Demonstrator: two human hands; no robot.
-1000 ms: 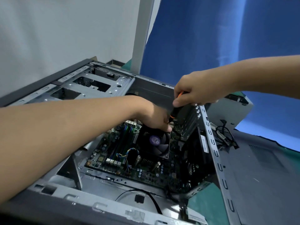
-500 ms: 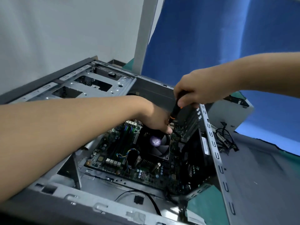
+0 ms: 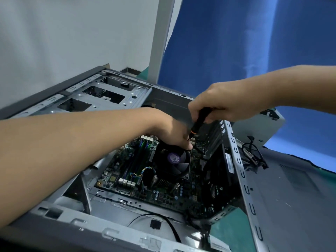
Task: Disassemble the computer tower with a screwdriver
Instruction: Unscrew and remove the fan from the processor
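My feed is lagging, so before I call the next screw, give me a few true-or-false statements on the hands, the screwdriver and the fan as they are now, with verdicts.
1. The right hand grips the screwdriver by its handle. True.
2. The left hand rests outside the computer tower. False: it reaches inside, with its fingers down by the screwdriver's lower end.
3. The CPU fan has been lifted out. False: it sits on the motherboard.
4. The screwdriver is tilted, with its lower end pointing into the computer tower. True.
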